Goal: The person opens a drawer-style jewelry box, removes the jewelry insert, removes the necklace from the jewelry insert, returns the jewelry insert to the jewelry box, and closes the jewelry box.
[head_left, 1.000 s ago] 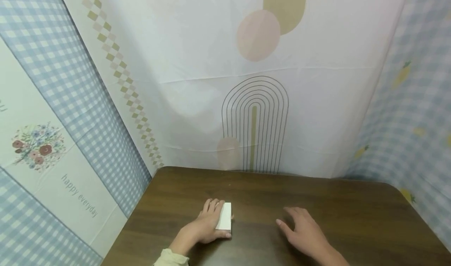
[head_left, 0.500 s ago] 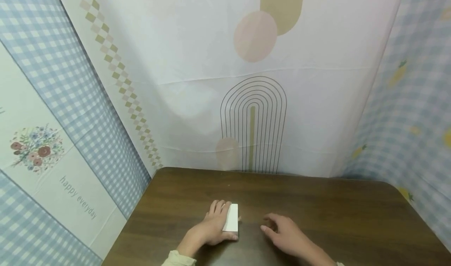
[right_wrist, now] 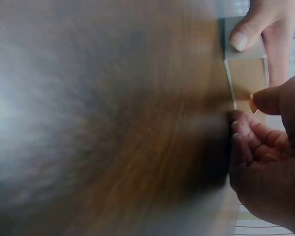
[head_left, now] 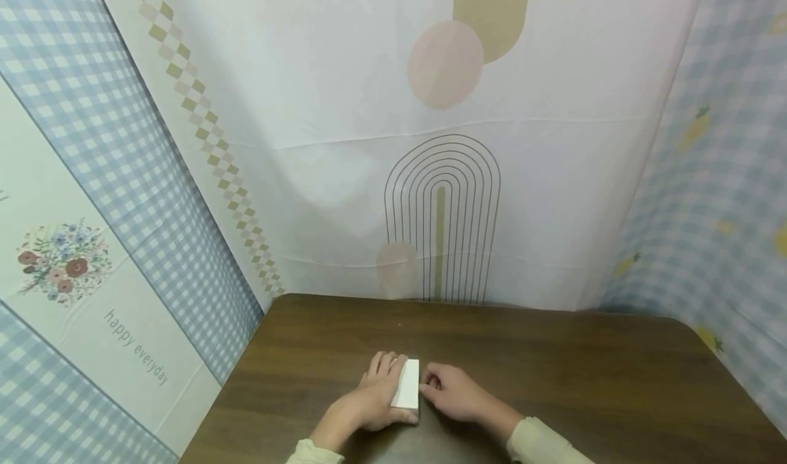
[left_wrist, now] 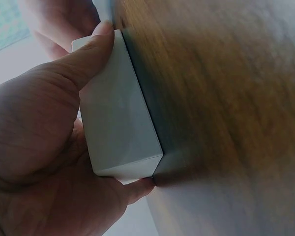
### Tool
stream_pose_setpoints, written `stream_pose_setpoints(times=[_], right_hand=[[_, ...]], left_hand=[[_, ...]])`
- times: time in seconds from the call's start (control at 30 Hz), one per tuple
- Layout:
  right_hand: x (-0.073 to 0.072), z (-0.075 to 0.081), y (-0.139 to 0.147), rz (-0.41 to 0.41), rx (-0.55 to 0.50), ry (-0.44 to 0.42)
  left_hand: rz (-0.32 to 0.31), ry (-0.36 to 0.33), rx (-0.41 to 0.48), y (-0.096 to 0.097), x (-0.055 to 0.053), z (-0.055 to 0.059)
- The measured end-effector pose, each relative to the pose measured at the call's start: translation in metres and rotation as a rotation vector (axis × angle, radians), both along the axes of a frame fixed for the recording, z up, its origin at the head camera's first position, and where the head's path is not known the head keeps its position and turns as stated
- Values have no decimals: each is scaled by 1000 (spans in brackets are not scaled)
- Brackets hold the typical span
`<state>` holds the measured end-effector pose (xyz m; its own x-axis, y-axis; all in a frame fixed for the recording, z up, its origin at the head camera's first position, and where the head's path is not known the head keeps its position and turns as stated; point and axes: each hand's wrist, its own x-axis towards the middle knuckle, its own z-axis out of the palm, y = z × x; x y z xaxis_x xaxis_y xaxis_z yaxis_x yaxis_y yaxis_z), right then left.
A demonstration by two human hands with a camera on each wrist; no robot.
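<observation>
A small white box [head_left: 407, 384] lies on the dark wooden table. My left hand [head_left: 374, 397] grips it from the left, thumb on the near end and fingers over the far part. In the left wrist view the white end of the box [left_wrist: 119, 113] shows between thumb and fingers. The right wrist view shows a tan inner face [right_wrist: 246, 76] framed by the white shell, with a small orange-tan tab [right_wrist: 253, 103] sticking out. At this tab my right hand [head_left: 456, 391] pinches with its thumb, other fingers curled; the far fingertip contact is partly hidden.
The brown table [head_left: 553, 368] stretches to both sides and behind the box. At its back edge hangs a white patterned cloth [head_left: 332, 197]. Blue checked cloths hang at the left [head_left: 141, 129] and right [head_left: 707, 225].
My right hand has moved left to the box's right side, its fingers curling in. The left hand, still gripping the box, has shifted slightly right with it.
</observation>
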<state>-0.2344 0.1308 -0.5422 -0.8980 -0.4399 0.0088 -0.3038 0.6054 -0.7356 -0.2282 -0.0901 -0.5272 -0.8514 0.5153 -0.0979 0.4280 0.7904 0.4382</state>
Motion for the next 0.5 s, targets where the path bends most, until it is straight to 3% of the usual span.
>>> stream_pose_setpoints(times=[0.23, 0.5], right_hand=[[-14, -3, -2, 45, -35, -11], [-12, 3, -5, 65, -4, -36]], left_hand=[[15, -44, 1, 1, 2, 6], [24, -46, 4, 0, 1, 6]])
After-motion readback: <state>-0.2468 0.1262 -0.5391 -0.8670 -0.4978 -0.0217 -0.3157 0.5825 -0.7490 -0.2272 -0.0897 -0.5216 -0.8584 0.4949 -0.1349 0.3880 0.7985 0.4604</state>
